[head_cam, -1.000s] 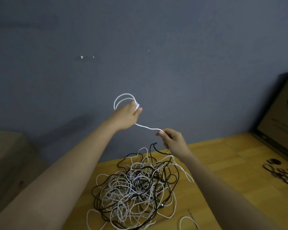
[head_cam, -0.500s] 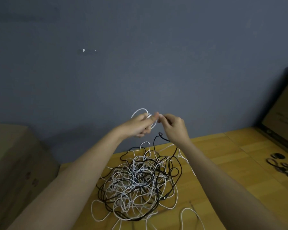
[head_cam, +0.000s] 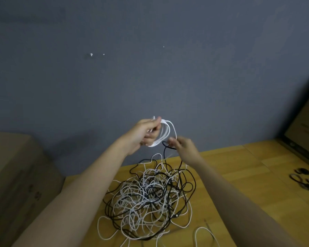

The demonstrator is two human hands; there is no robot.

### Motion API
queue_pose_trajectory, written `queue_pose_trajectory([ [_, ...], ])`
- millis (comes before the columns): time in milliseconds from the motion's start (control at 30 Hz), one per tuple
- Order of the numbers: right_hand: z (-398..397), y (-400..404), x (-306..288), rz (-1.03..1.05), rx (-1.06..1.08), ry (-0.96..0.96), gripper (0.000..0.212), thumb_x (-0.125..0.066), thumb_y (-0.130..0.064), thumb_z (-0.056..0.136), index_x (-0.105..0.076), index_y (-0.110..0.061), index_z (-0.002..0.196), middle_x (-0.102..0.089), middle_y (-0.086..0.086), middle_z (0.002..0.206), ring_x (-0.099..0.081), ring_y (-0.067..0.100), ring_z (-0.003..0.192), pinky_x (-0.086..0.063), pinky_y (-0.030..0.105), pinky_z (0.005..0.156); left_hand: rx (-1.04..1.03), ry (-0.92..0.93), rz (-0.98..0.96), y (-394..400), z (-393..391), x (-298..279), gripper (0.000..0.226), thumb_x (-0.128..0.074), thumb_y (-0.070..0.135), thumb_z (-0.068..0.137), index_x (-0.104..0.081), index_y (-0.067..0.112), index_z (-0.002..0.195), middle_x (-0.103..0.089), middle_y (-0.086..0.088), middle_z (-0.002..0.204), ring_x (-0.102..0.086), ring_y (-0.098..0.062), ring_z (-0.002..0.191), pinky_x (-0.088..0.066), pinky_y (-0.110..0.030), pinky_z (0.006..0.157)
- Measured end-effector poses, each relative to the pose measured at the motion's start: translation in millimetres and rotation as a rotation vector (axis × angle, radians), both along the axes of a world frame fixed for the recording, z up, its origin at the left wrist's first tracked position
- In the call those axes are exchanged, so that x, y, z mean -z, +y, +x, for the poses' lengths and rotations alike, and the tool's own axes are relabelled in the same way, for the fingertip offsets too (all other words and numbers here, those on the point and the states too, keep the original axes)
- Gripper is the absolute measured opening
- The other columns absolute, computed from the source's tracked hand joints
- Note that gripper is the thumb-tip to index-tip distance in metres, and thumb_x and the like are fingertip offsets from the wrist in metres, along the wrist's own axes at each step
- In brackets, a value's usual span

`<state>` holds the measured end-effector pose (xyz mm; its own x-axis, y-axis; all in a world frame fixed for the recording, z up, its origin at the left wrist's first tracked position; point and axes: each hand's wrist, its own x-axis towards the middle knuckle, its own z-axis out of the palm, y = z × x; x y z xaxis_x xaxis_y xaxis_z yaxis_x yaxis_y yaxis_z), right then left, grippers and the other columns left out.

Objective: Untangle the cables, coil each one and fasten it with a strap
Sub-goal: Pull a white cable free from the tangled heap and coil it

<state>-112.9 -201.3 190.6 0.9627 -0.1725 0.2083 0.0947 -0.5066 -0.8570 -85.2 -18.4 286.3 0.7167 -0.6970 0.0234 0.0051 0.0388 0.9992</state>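
Head view: both forearms reach out over a wooden floor (head_cam: pixel 239 168) toward a grey-blue wall (head_cam: pixel 150 68). Left hand (head_cam: pixel 143 134) is raised in front of the wall, fingers and thumb curled round a small white coil (head_cam: pixel 165 133), several thin white loops bunched together, roughly oval, standing up from the fist and bulging to the right. A short white end sticks up just above the thumb. Right hand (head_cam: pixel 183 146) sits just right of and slightly below the coil, fingertips touching or pinching the outermost white loop at its lower right; motion blur there, so whether it actually grips I cannot tell. A black cable loop (head_cam: pixel 167 145) hangs right by those fingertips and runs down into the pile.

Tangled pile (head_cam: pixel 150 198) lies on the floor below and between the arms: thin white cables and thicker black cables knotted over one another, dense in the middle, loose loops straying out at the edges. One white loop (head_cam: pixel 203 234) lies apart at the pile's lower right. White strands rise from the pile toward the hands.

Cardboard box (head_cam: pixel 16 175) stands at left against the wall. Another brown box (head_cam: pixel 307 125) leans at far right. Dark straps (head_cam: pixel 305 180), small black rings and bands, lie scattered on the floor at the right edge, well apart from the pile.
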Motion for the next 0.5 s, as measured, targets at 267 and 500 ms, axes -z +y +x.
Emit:
queue_pose_trajectory([
  [267, 35.6, -11.2, -86.7, -0.425, 0.033, -0.039, 0.031, -0.051, -0.031, 0.098, -0.073, -0.01, 0.1, -0.047, 0.003, 0.094, -0.038, 0.015, 0.092, -0.033, 0.028, 0.082, -0.425, -0.208, -0.078, -23.3, 41.2, -56.1, 0.036, -0.035, 0.025, 0.104, -0.033, 0.019, 0.069, -0.026, 0.01, 0.042, -0.018, -0.004, 0.033, -0.017, -0.016, 0.035],
  [500, 32.9, -0.1, -151.9, 0.387, -0.08, -0.107, 0.017, -0.066, -0.012, 0.089, -0.069, -0.001, 0.077, -0.062, 0.01, 0.068, -0.059, 0.013, 0.057, -0.054, 0.019, 0.062, -0.479, -0.526, 0.244, -28.9, 50.2, -79.0, 0.034, -0.042, 0.038, 0.101, -0.058, 0.011, 0.089, -0.06, 0.008, 0.082, -0.052, -0.009, 0.082, -0.034, -0.024, 0.078],
])
